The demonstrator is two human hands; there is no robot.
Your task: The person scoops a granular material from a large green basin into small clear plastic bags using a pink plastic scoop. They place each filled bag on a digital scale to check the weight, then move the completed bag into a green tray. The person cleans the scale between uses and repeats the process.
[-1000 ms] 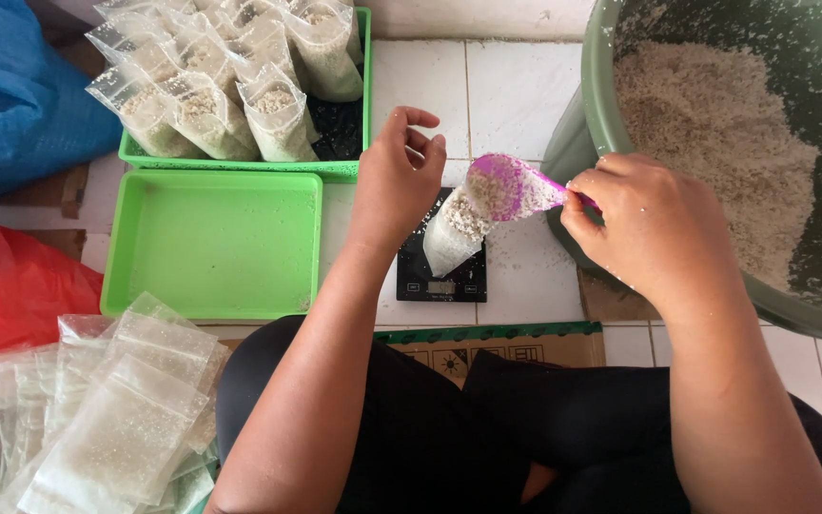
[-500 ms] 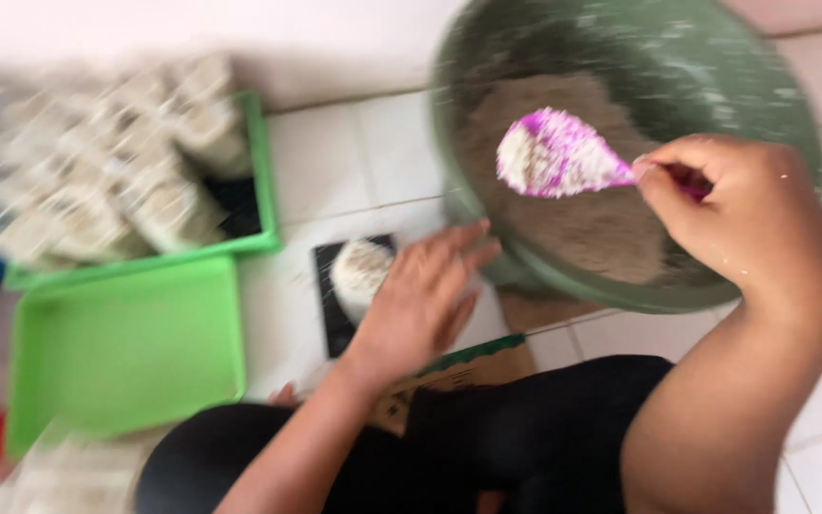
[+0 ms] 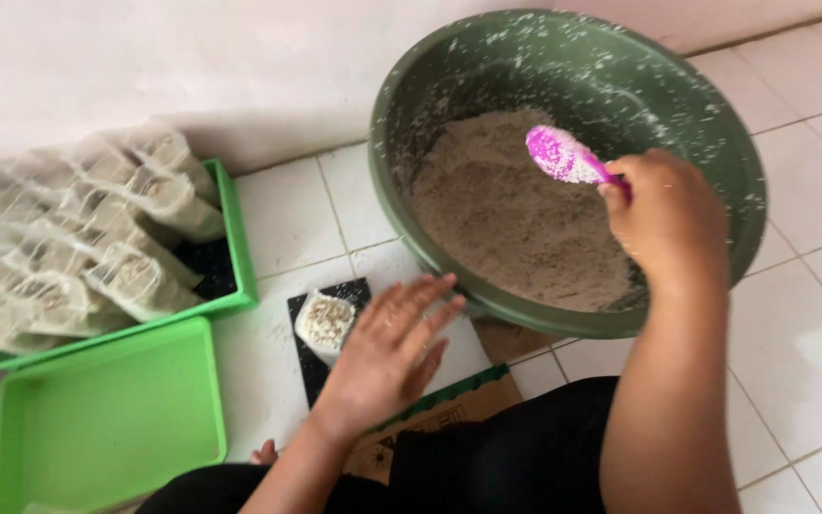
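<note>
A pink scoop [image 3: 566, 157] is held by its handle in the right hand [image 3: 666, 217], whose fingers are curled tight around it; the scoop's bowl is poised over the brownish powder [image 3: 516, 219] that fills the bottom of a large green basin [image 3: 411, 105]. The basin is set on the white tiled floor [image 3: 283, 214], its inner wall speckled with pale dust.

The left hand [image 3: 387, 352] is laid flat with its fingers spread, just beside a small clear bag [image 3: 325, 322] that is stood open and part-filled on a black scale [image 3: 308, 366]. Whether the bag is touched by the hand cannot be told. The basin's near rim is found just beyond the fingertips — hardly any floor is left between it and the scale.

To the left, a green tray [image 3: 238, 257] is heaped with filled clear bags [image 3: 97, 238], blurred in this view. An empty green tray [image 3: 107, 419] is placed in front of it, close to the scale. A piece of brown cardboard [image 3: 449, 409] with a green edge is seen under the wrist — partly covered by the person's dark clothing [image 3: 525, 457].
</note>
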